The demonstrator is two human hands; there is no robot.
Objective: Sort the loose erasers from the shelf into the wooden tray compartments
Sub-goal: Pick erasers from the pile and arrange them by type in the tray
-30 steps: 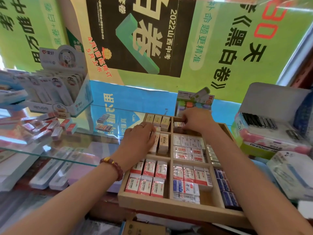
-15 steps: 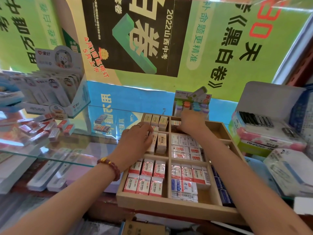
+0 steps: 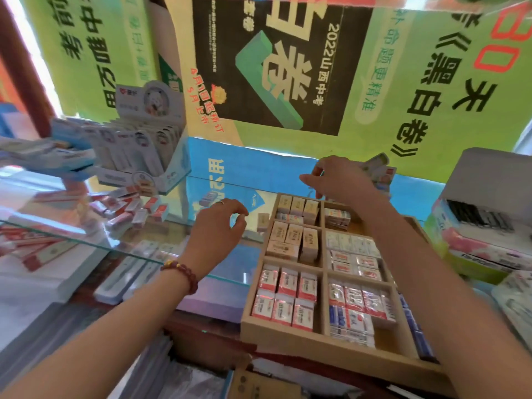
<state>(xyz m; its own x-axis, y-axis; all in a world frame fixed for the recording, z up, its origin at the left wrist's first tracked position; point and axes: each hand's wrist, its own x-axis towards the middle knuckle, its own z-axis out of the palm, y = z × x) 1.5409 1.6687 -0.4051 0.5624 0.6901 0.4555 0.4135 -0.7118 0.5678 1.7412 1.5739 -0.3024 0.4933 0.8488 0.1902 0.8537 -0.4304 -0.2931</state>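
- Left hand (image 3: 218, 228): fingers loosely curled, thumb and index tips close but not touching. We see nothing held. It hovers over the glass shelf (image 3: 161, 234), just left of the tray (image 3: 316, 341). Bead bracelet (image 3: 181, 275) on the wrist.
- Right hand (image 3: 339, 182): raised over the tray's far end, fingers bent down and spread. We see nothing in it and no contact with anything.
- The tray sits on the right and is split into compartments.
- Left column, far and middle cells: tan erasers (image 3: 298, 207), mostly on end. One lies flat at the front of the middle cell.
- Left column, near cell: red-white erasers (image 3: 285, 295) in two rows of three.
- Right column, far cell: a small stack (image 3: 336, 218) against its left wall. The rest of the cell is hidden by the right arm.
- Right column, middle cell: white wrapped packs (image 3: 351, 254), labels blurred.
- Right column, near cell: more red-white ones, with blue-white packs (image 3: 349, 322) in front.
- Narrow right strip: dark blue packs (image 3: 417, 338), partly behind the arm.
- Unsorted: a loose heap (image 3: 129, 210) of red-white erasers on the shelf, well left of the tray.
- One stray tan eraser (image 3: 262, 222) stands on the shelf just beside the tray's left wall.
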